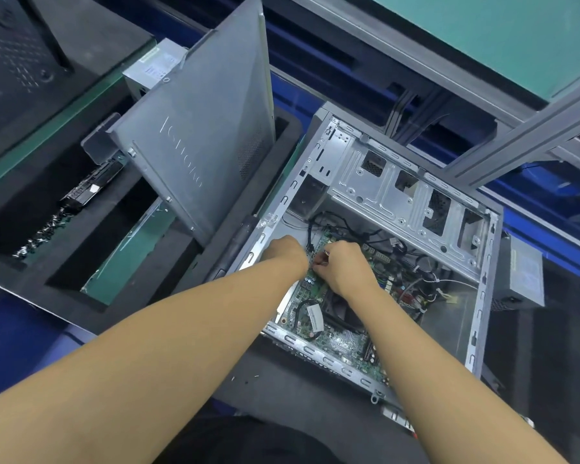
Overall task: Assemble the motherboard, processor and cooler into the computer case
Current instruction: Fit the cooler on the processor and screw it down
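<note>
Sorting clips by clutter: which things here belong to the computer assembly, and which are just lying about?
In the job: computer case, motherboard inside it, loose cables, left hand, right hand over the board.
Lying about: side panel propped left of the case, screws in the foam tray, power supply right of the case.

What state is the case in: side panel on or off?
Off. The case lies open side up, motherboard and cables exposed; a grey panel leans beside it.
</note>
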The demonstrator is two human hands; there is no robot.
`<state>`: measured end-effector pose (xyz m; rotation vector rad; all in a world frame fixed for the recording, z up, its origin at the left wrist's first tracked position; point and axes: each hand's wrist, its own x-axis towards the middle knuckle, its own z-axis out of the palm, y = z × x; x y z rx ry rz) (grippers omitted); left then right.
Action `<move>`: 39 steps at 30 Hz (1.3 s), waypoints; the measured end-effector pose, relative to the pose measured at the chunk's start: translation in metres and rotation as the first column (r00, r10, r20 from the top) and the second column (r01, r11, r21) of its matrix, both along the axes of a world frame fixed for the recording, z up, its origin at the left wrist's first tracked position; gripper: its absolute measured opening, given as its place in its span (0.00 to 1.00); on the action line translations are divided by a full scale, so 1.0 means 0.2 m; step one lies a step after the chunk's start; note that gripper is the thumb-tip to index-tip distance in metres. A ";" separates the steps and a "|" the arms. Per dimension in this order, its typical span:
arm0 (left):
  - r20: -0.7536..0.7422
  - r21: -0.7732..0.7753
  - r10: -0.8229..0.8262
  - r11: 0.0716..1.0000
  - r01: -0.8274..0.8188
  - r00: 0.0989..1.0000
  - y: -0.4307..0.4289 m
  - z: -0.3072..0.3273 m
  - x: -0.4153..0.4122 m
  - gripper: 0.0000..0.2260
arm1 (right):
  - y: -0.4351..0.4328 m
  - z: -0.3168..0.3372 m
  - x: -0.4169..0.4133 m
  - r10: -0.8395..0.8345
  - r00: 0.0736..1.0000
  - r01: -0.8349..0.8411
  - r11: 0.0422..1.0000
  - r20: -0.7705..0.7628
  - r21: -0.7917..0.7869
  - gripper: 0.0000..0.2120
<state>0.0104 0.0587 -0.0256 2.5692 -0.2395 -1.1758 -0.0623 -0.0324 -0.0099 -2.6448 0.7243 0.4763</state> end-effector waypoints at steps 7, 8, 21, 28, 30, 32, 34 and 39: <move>-0.031 0.014 0.016 1.000 -0.015 0.999 0.00 0.02 0.00 0.07 | -0.01 0.00 0.02 0.018 0.999 -0.018 1.000 -0.040 0.003 0.05; -0.030 0.012 0.018 1.000 -0.017 0.999 0.00 0.02 0.00 0.06 | -0.01 0.00 0.02 0.026 0.998 -0.027 1.000 -0.049 -0.015 0.06; -0.056 0.019 0.025 1.000 -0.024 0.998 0.01 0.04 -0.01 0.08 | 0.05 -0.01 0.02 0.008 0.998 -0.013 0.996 -0.054 -0.084 0.06; -0.052 0.012 0.049 0.999 -0.049 0.997 0.02 0.05 -0.01 0.11 | 0.07 0.00 0.03 0.000 0.991 -0.011 0.997 -0.137 -0.080 0.16; -0.046 0.006 0.049 0.999 -0.049 0.998 0.02 0.05 -0.01 0.10 | 0.09 -0.01 0.03 0.030 0.988 -0.050 0.990 -0.149 -0.129 0.19; -0.052 0.000 0.034 0.999 -0.034 0.998 0.02 0.05 -0.01 0.10 | 0.10 -0.01 0.02 0.045 0.991 -0.071 0.977 -0.127 -0.202 0.14; -0.057 -0.005 0.019 1.000 -0.020 0.998 0.02 0.06 -0.01 0.09 | 0.11 -0.01 0.02 0.046 0.994 -0.067 0.971 -0.098 -0.228 0.10; -0.007 -0.028 -0.026 0.999 0.025 1.000 0.03 0.05 -0.01 0.07 | 0.02 0.03 -0.02 -0.093 0.995 0.094 0.993 0.021 -0.069 0.09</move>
